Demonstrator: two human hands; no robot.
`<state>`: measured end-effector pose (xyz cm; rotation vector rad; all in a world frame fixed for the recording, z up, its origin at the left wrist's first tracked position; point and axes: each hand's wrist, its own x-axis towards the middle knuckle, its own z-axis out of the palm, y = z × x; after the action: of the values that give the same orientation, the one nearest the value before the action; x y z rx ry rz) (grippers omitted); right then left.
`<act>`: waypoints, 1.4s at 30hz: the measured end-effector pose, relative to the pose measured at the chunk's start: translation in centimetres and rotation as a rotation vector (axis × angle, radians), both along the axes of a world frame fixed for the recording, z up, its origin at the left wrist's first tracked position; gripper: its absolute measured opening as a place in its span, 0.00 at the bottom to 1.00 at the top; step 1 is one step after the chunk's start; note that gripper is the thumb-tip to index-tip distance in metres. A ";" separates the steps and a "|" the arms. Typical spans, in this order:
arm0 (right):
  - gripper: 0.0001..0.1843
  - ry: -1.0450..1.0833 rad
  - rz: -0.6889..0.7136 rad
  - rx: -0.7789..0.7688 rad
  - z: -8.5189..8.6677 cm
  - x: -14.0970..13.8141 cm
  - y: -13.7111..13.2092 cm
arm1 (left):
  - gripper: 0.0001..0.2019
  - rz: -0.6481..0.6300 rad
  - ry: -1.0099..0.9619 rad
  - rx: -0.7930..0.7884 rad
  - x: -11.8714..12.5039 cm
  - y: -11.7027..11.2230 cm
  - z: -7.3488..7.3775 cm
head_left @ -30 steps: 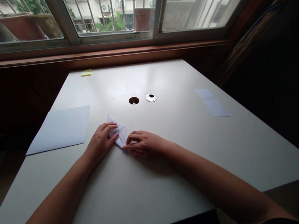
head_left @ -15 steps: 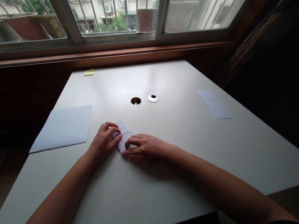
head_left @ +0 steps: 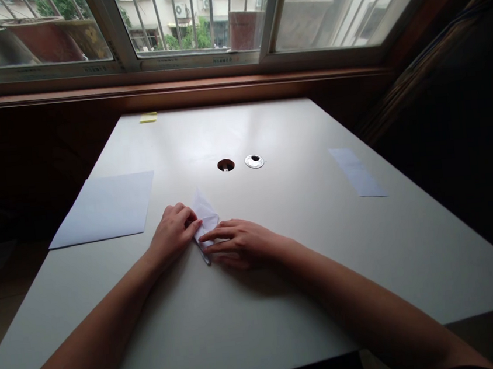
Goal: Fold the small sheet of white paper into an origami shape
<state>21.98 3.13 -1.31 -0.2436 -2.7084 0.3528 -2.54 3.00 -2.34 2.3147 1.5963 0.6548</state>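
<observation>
A small piece of folded white paper [head_left: 205, 207] lies on the white table between my hands, its pointed tip toward the window. My left hand [head_left: 174, 227] grips its left edge, thumb on top and the other fingers curled at the side. From the right, my right hand [head_left: 239, 241] reaches over the lower part of the paper with its fingers stretched out and slightly apart, fingertips resting on it. Those fingers hide part of the lower folds. A narrow lower point of the paper shows below the fingertips.
A stack of white paper sheets [head_left: 107, 208] lies at the left edge of the table [head_left: 287, 315]. A paper strip [head_left: 358, 173] is on the right. Beyond the hands are a round cable hole [head_left: 226, 165] and its metal cover [head_left: 254, 161]. Yellow sticky notes [head_left: 148, 118] lie at the far edge.
My right fingers have straightened from a bent pinch and now lie across the folded paper. My left fingers have curled in closer at its left edge. The camera view has shifted slightly.
</observation>
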 end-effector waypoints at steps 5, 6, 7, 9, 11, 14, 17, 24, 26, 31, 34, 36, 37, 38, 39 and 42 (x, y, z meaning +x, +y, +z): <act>0.18 0.036 0.028 -0.025 -0.4 -0.2 0.2 | 0.08 0.023 0.039 0.009 0.2 -0.2 -0.3; 0.18 0.037 0.029 -0.021 -0.4 -0.2 0.2 | 0.08 0.025 0.047 0.017 0.3 -0.2 -0.4; 0.18 0.037 0.029 -0.016 -0.4 -0.2 0.2 | 0.08 0.028 0.057 0.027 0.4 -0.3 -0.4; 0.18 0.034 0.031 -0.010 -0.2 -0.2 0.2 | 0.09 0.037 0.083 0.051 0.6 -0.5 -0.4; 0.18 0.028 0.033 -0.012 -0.1 -0.1 0.2 | 0.08 0.050 0.107 0.072 0.7 -0.7 -0.5; 0.19 0.015 0.037 -0.013 -0.1 -0.1 0.3 | 0.08 0.057 0.123 0.086 0.9 -0.9 -0.5; 0.18 -0.004 0.033 -0.011 0.0 -0.1 0.3 | 0.09 0.049 0.114 0.089 0.9 -0.9 -0.5; 0.15 -0.013 0.029 -0.020 0.5 0.0 0.0 | 0.08 0.047 0.071 0.077 0.9 -1.0 -0.4; 0.14 -0.005 0.030 -0.036 0.6 0.0 -0.1 | 0.08 0.051 0.071 0.073 0.9 -1.1 -0.3; 0.13 0.018 0.031 -0.062 0.6 0.0 -0.1 | 0.07 0.071 0.072 0.074 1.1 -1.1 -0.5; 0.13 0.030 0.025 -0.060 0.4 -0.1 -0.1 | 0.07 0.080 0.084 0.079 1.3 -1.2 -0.5; 0.14 0.032 0.014 -0.053 0.4 -0.2 -0.1 | 0.07 0.087 0.092 0.089 1.4 -1.2 -0.5; 0.14 0.030 0.005 -0.049 0.3 -0.2 -0.1 | 0.07 0.090 0.094 0.094 1.4 -1.2 -0.5; 0.14 0.026 -0.004 -0.047 0.3 -0.3 -0.1 | 0.07 0.093 0.096 0.099 1.5 -1.3 -0.5; 0.14 0.023 -0.011 -0.047 0.3 -0.3 -0.1 | 0.07 0.095 0.099 0.102 1.5 -1.3 -0.4; 0.13 0.014 -0.010 -0.050 0.3 -0.3 0.0 | 0.07 0.100 0.103 0.107 1.7 -1.3 -0.4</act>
<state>21.70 3.09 -1.05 -0.2677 -2.6859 0.4179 -0.86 1.74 -2.79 2.3926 1.7739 0.6690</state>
